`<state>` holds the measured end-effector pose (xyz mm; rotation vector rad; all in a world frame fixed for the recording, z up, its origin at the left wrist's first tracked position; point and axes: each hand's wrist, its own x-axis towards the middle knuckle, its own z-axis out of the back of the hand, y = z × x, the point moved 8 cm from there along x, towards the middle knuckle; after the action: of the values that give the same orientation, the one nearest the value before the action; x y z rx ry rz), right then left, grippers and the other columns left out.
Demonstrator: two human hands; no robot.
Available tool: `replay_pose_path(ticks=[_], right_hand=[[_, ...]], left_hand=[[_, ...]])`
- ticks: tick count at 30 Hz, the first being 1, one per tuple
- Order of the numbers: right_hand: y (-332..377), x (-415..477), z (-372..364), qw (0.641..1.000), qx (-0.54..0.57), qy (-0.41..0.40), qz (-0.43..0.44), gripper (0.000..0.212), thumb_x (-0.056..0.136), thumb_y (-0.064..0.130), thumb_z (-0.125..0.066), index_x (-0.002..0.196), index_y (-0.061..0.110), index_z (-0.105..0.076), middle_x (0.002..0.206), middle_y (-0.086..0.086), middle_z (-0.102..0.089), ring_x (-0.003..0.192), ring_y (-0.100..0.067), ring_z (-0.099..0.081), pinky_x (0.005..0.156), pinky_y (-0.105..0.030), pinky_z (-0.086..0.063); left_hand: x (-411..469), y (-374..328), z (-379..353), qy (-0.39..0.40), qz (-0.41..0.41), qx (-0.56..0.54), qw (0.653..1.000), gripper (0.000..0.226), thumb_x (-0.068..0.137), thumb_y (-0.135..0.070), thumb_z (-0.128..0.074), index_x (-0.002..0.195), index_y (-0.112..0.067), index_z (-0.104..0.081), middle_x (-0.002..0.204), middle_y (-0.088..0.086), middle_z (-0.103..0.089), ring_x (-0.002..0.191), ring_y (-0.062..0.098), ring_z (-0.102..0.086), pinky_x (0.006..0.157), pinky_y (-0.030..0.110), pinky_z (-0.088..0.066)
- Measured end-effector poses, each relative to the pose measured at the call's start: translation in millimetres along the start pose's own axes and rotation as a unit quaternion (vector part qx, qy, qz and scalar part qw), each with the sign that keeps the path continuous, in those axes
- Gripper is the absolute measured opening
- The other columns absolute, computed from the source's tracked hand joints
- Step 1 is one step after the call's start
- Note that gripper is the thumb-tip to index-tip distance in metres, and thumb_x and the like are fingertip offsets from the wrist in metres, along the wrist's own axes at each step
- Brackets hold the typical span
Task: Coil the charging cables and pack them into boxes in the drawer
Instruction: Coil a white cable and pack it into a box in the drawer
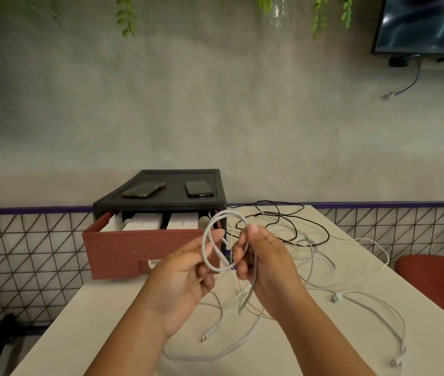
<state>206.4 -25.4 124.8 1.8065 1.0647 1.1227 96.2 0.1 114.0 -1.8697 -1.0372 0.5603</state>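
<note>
"Cable (229, 211) first: where did the head view have it?"

"Up off the table (101, 308), between both hands, in front of the open drawer (145, 248). It was a white charging cable bent into one round loop, with its tail hanging down toward the tabletop."

"And the hands?"

"The left hand (188, 270) pinched the loop's left side between thumb and fingertips. The right hand (260, 256) had its fingers curled round the strands on the other side, thumb up."

"So which step?"

"Coiling, I'd say, and early in it: one turn was made, and a good length of that cable trailed loose. More white cables (372, 296) and a black cable (277, 212) lay tangled on the table to the right, none of them coiled."

"The boxes?"

"White boxes (145, 222) stood in the drawer, behind its red-brown front. Whether any held a cable I couldn't tell. Two phones (143, 189) lay on top of the black cabinet (161, 206)."

"Next move?"

"Probably feeding another turn into the right hand's grip, matching the first loop's size so the bundle fits a box. The tail looked mixed in with the other cables, so it would need drawing free gently, without dragging the tangle along."
</note>
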Motion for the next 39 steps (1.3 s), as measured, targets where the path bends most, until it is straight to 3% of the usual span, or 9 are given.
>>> replay_pose_path(ticks=[5, 10, 13, 21, 27, 30, 32, 35, 39], right_hand=[[0.5, -1.2, 1.3, 1.0, -0.007, 0.001, 0.014, 0.031, 0.081, 0.038, -0.046, 0.07, 0.008, -0.049, 0.053, -0.005, -0.053, 0.039, -0.012, -0.042, 0.04, -0.019, -0.036], [4.9, -0.7, 3.8, 0.999, -0.048, -0.001, 0.024, 0.033, 0.086, 0.036, -0.044, 0.068, 0.008, -0.05, 0.053, -0.004, -0.053, 0.039, -0.012, -0.043, 0.04, -0.02, -0.037], [5.3, -1.1, 3.2, 0.998, -0.063, -0.002, 0.023, 0.034, 0.083, 0.038, -0.045, 0.068, 0.007, -0.05, 0.052, -0.003, -0.052, 0.039, -0.012, -0.043, 0.04, -0.02, -0.037], [31.1, 0.4, 5.8, 0.989, -0.123, -0.03, 0.072, 0.036, 0.096, 0.023, -0.04, 0.066, 0.009, -0.053, 0.049, -0.001, -0.051, 0.037, -0.011, -0.038, 0.042, -0.023, -0.03], [26.5, 1.5, -8.8, 0.97, -0.23, 0.033, 0.073, 0.035, 0.096, 0.024, -0.044, 0.065, 0.013, -0.057, 0.043, 0.005, -0.042, 0.037, -0.004, -0.031, 0.041, -0.015, -0.026], [27.6, 0.4, -11.9, 0.963, -0.253, 0.039, 0.082, 0.031, 0.095, 0.024, -0.046, 0.069, 0.012, -0.059, 0.05, 0.004, -0.048, 0.039, 0.0, -0.038, 0.042, -0.009, -0.03], [31.1, 2.3, -5.3, 0.959, -0.267, 0.02, 0.094, 0.026, 0.093, 0.02, -0.05, 0.07, 0.016, -0.062, 0.053, 0.009, -0.052, 0.043, 0.003, -0.043, 0.044, -0.007, -0.033], [33.1, 7.0, 14.5, 0.934, -0.339, -0.016, 0.115, 0.025, 0.092, 0.016, -0.054, 0.071, 0.027, -0.061, 0.055, 0.012, -0.053, 0.05, 0.004, -0.046, 0.049, -0.008, -0.038], [26.8, 10.1, 44.0, 0.882, -0.458, -0.045, 0.105, 0.024, 0.093, 0.023, -0.054, 0.072, 0.035, -0.057, 0.059, 0.007, -0.052, 0.056, -0.003, -0.046, 0.057, -0.018, -0.04]], left_hand=[[-0.6, -0.4, -3.0, 0.015, -0.002, -0.039, 0.999, 0.023, 0.069, -0.009, -0.054, 0.07, -0.015, -0.076, 0.058, -0.001, -0.05, 0.047, 0.005, -0.044, 0.045, 0.016, -0.04], [-4.5, -3.2, -4.4, 0.025, -0.018, -0.029, 0.999, 0.024, 0.069, -0.033, -0.056, 0.062, -0.017, -0.072, 0.058, -0.002, -0.053, 0.055, 0.007, -0.048, 0.058, 0.024, -0.038], [-8.2, -7.0, -7.5, 0.028, -0.061, 0.019, 0.998, 0.01, 0.068, -0.025, -0.068, 0.06, -0.02, -0.07, 0.058, -0.001, -0.051, 0.057, 0.008, -0.048, 0.062, 0.025, -0.038], [-6.8, -8.1, -1.8, 0.005, -0.081, 0.125, 0.989, 0.035, 0.072, -0.038, -0.051, 0.045, -0.015, -0.052, 0.063, 0.0, -0.048, 0.06, 0.01, -0.046, 0.067, 0.027, -0.037], [1.1, -9.7, -0.5, 0.021, -0.042, 0.013, 0.999, 0.027, 0.071, -0.03, -0.054, 0.062, -0.01, -0.07, 0.061, 0.005, -0.06, 0.057, 0.013, -0.057, 0.063, 0.028, -0.049], [0.7, -9.0, -11.2, 0.094, 0.007, -0.054, 0.994, 0.023, 0.069, -0.031, -0.07, 0.065, -0.009, -0.068, 0.042, -0.002, -0.037, 0.035, 0.008, -0.036, 0.041, 0.022, -0.043], [1.3, -9.5, -13.9, 0.144, 0.017, -0.126, 0.981, 0.032, 0.054, -0.025, -0.086, 0.075, -0.006, -0.071, 0.041, -0.007, -0.026, 0.034, 0.005, -0.025, 0.036, 0.02, -0.038], [4.8, -16.6, -5.5, 0.156, -0.016, -0.216, 0.964, 0.04, 0.056, -0.019, -0.082, 0.092, -0.004, -0.073, 0.045, -0.007, -0.024, 0.04, 0.004, -0.019, 0.038, 0.018, -0.039], [5.7, -30.8, 9.5, 0.127, -0.075, -0.259, 0.955, 0.048, 0.06, -0.016, -0.074, 0.105, -0.002, -0.07, 0.049, -0.005, -0.042, 0.04, 0.005, -0.04, 0.051, 0.023, -0.052]])
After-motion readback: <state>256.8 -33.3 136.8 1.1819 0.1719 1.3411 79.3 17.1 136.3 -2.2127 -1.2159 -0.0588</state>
